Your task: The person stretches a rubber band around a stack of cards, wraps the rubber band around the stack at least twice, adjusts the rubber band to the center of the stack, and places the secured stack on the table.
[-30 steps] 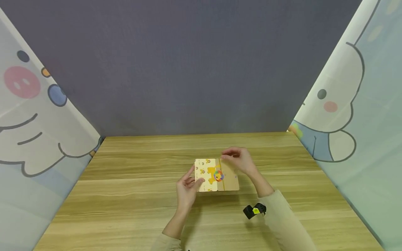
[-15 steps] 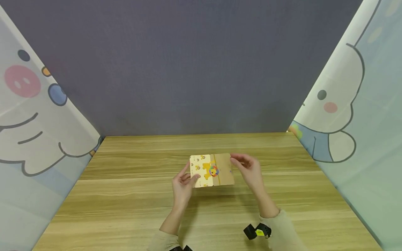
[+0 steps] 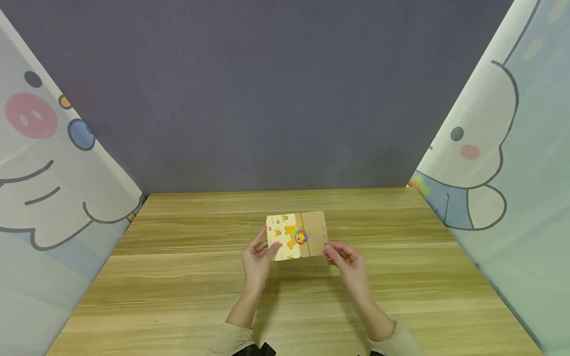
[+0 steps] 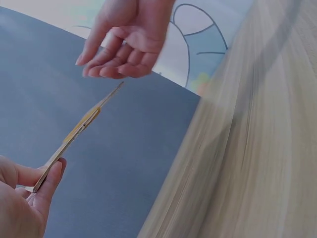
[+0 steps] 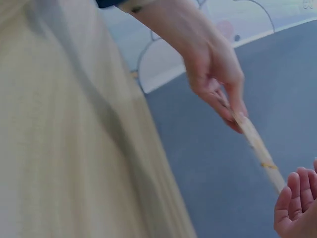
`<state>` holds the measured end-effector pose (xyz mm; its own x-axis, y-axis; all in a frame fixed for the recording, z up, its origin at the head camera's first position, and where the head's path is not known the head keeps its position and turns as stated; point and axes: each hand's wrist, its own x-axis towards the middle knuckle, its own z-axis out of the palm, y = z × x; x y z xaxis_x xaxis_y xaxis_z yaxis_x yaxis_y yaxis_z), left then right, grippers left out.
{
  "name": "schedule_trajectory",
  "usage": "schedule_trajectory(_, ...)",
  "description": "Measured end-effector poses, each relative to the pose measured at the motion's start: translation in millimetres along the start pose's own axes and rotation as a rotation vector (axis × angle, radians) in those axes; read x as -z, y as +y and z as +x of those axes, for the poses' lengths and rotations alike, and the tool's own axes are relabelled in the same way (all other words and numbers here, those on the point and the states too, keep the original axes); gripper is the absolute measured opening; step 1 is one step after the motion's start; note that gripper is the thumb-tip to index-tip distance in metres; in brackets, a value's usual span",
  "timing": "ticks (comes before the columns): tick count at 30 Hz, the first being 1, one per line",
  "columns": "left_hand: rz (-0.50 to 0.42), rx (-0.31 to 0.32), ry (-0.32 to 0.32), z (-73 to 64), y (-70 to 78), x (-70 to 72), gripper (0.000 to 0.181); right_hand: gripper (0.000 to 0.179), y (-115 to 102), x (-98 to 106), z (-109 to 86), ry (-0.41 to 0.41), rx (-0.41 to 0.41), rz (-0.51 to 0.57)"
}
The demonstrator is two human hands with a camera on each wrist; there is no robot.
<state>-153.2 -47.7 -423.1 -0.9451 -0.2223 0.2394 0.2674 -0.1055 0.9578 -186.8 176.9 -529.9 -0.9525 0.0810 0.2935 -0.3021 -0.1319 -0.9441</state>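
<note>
Head view: left hand is pinching one card over the desk; right hand is curling loosely just beside.

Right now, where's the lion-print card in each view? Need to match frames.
Head: lion-print card sits below centre, slightly right, printed face showing.
Left wrist: lion-print card is left of centre, edge-on, slanting up to the right.
Right wrist: lion-print card is right of centre, nearly edge-on, slanting down to the right.
Shared landmark: left hand, holding one end of the card.
</note>
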Motion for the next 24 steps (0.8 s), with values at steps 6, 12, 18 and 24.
schedule_trajectory(6,-0.005,0.001,0.000,1.3,0.5,0.9,0.054,0.033,-12.1,-11.9,-19.1,-0.002,-0.193,0.067)
schedule_trajectory(12,-0.017,-0.010,0.008,1.4,-0.5,1.1,0.053,0.038,-33.9,-23.3,-27.6,-0.106,-0.256,0.055)
schedule_trajectory(18,-0.021,-0.020,0.004,0.3,0.0,1.1,0.053,0.026,-80.2,-44.3,-29.3,-0.102,-0.337,0.097)
schedule_trajectory(24,-0.028,-0.013,-0.007,-0.8,-0.1,-0.3,0.054,0.018,-94.5,-55.6,-25.1,-0.021,-0.461,0.120)
